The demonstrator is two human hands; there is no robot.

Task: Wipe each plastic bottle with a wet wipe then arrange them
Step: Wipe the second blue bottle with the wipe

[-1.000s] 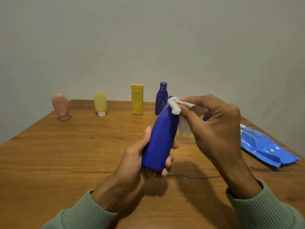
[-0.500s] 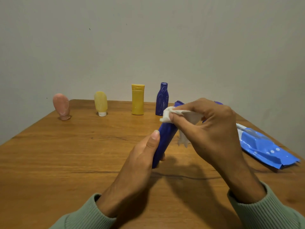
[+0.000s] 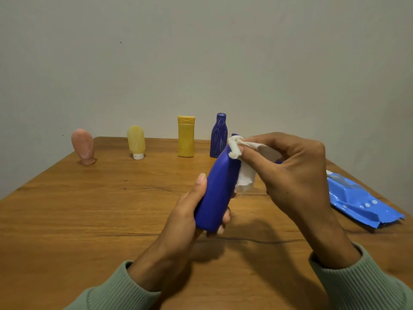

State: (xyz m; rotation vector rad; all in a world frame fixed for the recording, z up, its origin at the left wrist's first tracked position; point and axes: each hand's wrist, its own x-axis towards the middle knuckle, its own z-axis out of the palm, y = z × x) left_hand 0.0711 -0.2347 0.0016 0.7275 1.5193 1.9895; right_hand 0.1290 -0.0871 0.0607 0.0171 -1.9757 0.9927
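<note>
We have turned the blue bottle (image 3: 215,193) broad side toward us, left hand (image 3: 185,220) gripping its base above the table (image 3: 89,220) so the right hand (image 3: 290,171), pinching the wet wipe (image 3: 237,148), can rub its top.

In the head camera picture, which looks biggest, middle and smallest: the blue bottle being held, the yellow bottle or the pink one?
1. Held blue bottle: looks largest, though nearest the camera.
2. Yellow bottle and pink bottle: about alike, so unranked.
</note>
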